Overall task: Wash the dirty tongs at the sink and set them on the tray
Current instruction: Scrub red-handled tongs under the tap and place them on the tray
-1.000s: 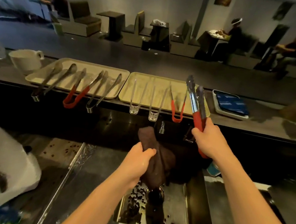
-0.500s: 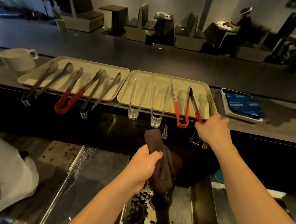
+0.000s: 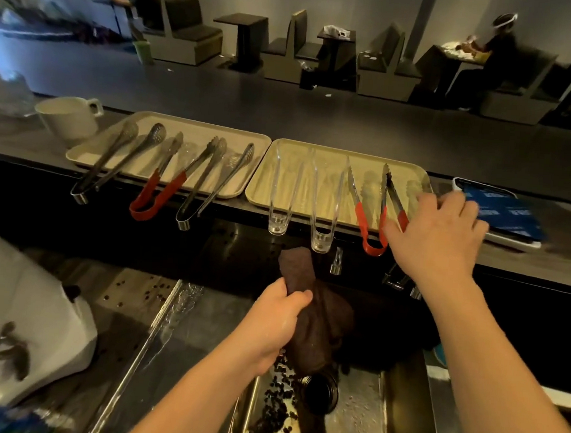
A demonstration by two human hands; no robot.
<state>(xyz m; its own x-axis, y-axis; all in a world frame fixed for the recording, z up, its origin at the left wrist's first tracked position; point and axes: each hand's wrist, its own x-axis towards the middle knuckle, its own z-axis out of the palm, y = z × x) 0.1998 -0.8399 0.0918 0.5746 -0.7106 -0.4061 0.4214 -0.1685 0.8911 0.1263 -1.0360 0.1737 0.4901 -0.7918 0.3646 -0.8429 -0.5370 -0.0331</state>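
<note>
The right hand (image 3: 436,238) rests with loosely spread fingers on red-handled steel tongs (image 3: 393,198) on the beige plastic tray (image 3: 315,150), while the left hand (image 3: 270,323) grips a brown cloth (image 3: 317,320).

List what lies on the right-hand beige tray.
On the right beige tray: two clear plastic tongs, red-handled metal tongs, and a second red-handled pair, its handle end covered by the right hand.

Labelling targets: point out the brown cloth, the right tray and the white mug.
brown cloth (image 3: 315,323): head view, on the fold below the gripping hand.
right tray (image 3: 329,147): head view, on its far rim.
white mug (image 3: 66,120): head view, on its side wall.
</note>
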